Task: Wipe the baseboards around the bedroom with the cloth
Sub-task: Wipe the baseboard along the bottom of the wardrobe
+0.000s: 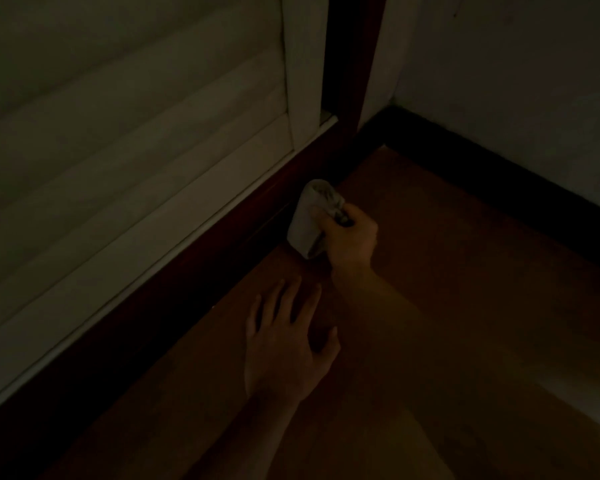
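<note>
Nearest, the left hand [288, 344] lies flat on the wooden floor [465, 306], fingers spread, bracing; if it slides, the reach may collapse. Beyond it the right hand [352, 237], arm stretched forward, grips the folded cloth [307, 220] against the dark baseboard [187, 282] under a pale louvred door [136, 116]. In this dimness the corner ahead could easily get skipped.

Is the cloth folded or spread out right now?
Folded: the cloth is a compact, doubled-over pad gripped by the right hand at the dark baseboard.
</note>
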